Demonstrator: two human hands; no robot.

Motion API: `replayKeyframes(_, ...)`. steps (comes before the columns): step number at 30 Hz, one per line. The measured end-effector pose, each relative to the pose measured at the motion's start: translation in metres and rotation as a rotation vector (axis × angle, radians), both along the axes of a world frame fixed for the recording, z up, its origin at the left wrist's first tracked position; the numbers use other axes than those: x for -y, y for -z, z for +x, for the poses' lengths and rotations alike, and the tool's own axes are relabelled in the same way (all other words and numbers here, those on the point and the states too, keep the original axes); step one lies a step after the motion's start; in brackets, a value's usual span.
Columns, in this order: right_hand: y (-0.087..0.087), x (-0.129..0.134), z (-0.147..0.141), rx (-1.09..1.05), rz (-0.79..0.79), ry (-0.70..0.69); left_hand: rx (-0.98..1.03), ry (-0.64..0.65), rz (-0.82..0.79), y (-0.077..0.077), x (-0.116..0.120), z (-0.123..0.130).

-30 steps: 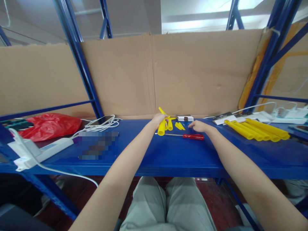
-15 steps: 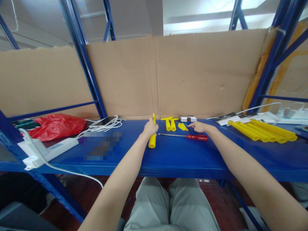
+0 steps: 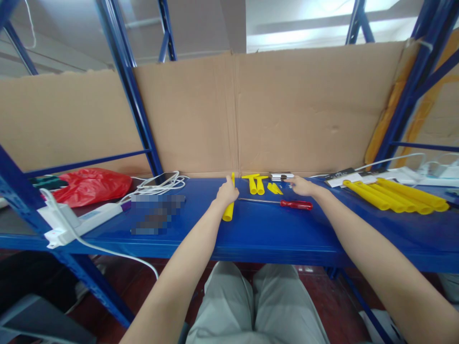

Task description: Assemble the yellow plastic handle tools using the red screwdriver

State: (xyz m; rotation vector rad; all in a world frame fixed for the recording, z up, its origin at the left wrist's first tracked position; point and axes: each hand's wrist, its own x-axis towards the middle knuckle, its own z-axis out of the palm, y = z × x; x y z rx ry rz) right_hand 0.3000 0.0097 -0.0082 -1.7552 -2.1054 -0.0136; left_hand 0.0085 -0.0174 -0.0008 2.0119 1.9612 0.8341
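My left hand (image 3: pixel 227 192) is closed around a yellow plastic tube (image 3: pixel 228 212), whose hollow end points toward me and whose narrow far end shows past the fingers. My right hand (image 3: pixel 303 185) reaches over the shelf with its index finger stretched out, close to a small black-and-white stack (image 3: pixel 281 176) and some tiny pieces by the fingertips that are too small to name. Between the hands stand two yellow T-shaped pieces (image 3: pixel 255 184) and several flat yellow pieces (image 3: pixel 274 188). A screwdriver (image 3: pixel 296 205) with a red handle lies nearer me, its tip toward my left hand.
Several yellow tubes (image 3: pixel 394 196) lie at the right on the blue shelf (image 3: pixel 265 234). To the left are a red plastic bag (image 3: pixel 96 186), coiled white cable (image 3: pixel 161 185) and a white power strip (image 3: pixel 96 217). Cardboard (image 3: pixel 193 119) walls the back between blue posts.
My right hand has shifted slightly right and back, its finger now nearer the black-and-white stack. My left hand keeps hold of the yellow tube. The whole view has moved slightly.
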Motion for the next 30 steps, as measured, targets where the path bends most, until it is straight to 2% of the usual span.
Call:
replayKeyframes(6,-0.028,0.029,-0.007,-0.036,-0.228,-0.176,0.077,0.007,-0.021,0.0,-0.003,-0.003)
replayKeyframes(11,-0.029,0.04,-0.015,0.015,-0.381,-0.249,0.303,0.018,-0.079,0.006,-0.014,-0.008)
replayKeyframes(15,-0.024,0.039,-0.016,-0.027,-0.404,-0.275,0.494,0.008,-0.111,0.013,-0.027,-0.012)
replayKeyframes(18,-0.024,0.039,-0.018,-0.037,-0.421,-0.289,0.566,0.007,-0.131,0.017,-0.032,-0.014)
replayKeyframes(26,-0.027,0.042,-0.026,0.034,-0.323,-0.205,0.575,0.036,-0.115,0.019,-0.035,-0.016)
replayKeyframes(30,-0.029,0.043,-0.025,0.025,-0.333,-0.254,0.564,0.045,-0.105,0.019,-0.035,-0.015)
